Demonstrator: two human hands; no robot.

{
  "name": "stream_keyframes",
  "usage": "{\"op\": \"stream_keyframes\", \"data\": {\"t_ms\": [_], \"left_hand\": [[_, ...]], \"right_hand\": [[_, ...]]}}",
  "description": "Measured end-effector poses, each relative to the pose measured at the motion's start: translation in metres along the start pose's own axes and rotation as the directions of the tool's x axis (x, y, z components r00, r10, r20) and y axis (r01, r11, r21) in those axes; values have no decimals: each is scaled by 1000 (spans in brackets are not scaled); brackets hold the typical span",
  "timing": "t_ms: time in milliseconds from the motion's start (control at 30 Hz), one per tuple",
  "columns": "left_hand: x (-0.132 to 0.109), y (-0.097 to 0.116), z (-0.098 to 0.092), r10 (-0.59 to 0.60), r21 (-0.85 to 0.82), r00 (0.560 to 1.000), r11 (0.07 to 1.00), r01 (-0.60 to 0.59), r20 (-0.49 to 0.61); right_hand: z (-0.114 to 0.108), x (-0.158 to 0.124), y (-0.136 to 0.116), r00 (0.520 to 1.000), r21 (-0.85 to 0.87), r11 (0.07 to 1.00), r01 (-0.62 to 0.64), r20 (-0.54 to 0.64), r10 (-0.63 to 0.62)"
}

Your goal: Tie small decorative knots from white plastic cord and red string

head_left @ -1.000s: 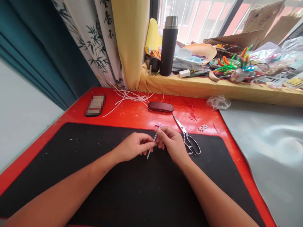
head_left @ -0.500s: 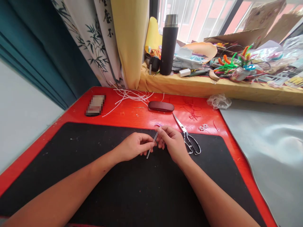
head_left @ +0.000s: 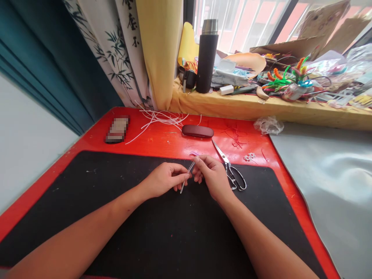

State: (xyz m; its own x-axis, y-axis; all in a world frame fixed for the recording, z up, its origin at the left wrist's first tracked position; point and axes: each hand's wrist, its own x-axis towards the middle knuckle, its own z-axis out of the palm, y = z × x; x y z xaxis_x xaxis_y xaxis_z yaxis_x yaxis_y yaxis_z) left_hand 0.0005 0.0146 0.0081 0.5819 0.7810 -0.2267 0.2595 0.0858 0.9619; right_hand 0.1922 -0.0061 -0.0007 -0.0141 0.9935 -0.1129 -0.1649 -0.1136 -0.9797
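Note:
Between my hands runs a thin white cord (head_left: 191,167), doubled so that a narrow loop hangs below my left fingers. My left hand (head_left: 169,177) is closed, pinching the two strands between thumb and forefinger. Higher up, the fingertips of my right hand (head_left: 211,170) pinch the upper end of the cord. Black-handled scissors (head_left: 232,169) lie just right of my right hand, blades pointing away. Beyond the hands, a small purple strand (head_left: 194,154) rests at the far edge of the black mat (head_left: 162,236).
On the red table (head_left: 162,147) lie a phone (head_left: 117,130), a bundle of white cords (head_left: 162,117), a maroon glasses case (head_left: 197,131), red threads (head_left: 236,135) and a crumpled plastic bag (head_left: 269,125). A black thermos (head_left: 207,58) stands on the cluttered sill. Grey sheeting (head_left: 334,174) covers the right side.
The cord bends slightly more between my hands, and its lower loop has risen a little. Both hands stay nearly in place, still pinching it.

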Motion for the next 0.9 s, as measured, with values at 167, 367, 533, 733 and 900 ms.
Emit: {"op": "stream_keyframes", "data": {"t_ms": [167,367,533,733,900], "left_hand": [[1,-2,-1,-5,-14,1000,1000,5,-1],[1,-2,0,-10,-17,1000,1000,10,0],[2,-4,0,-13,-22,1000,1000,13,-11],[2,-3,0,-3,-5,1000,1000,3,-23],[1,-1,1,0,-6,1000,1000,0,-30]], "right_hand": [[0,0,2,1000,12,1000,-7,-5,7],[-1,1,3,1000,17,1000,-18,-5,19],[-2,1,4,1000,16,1000,-19,-11,19],[-2,1,4,1000,-2,1000,-10,-15,10],[-2,2,4,1000,-18,1000,-8,-25,8]]}}
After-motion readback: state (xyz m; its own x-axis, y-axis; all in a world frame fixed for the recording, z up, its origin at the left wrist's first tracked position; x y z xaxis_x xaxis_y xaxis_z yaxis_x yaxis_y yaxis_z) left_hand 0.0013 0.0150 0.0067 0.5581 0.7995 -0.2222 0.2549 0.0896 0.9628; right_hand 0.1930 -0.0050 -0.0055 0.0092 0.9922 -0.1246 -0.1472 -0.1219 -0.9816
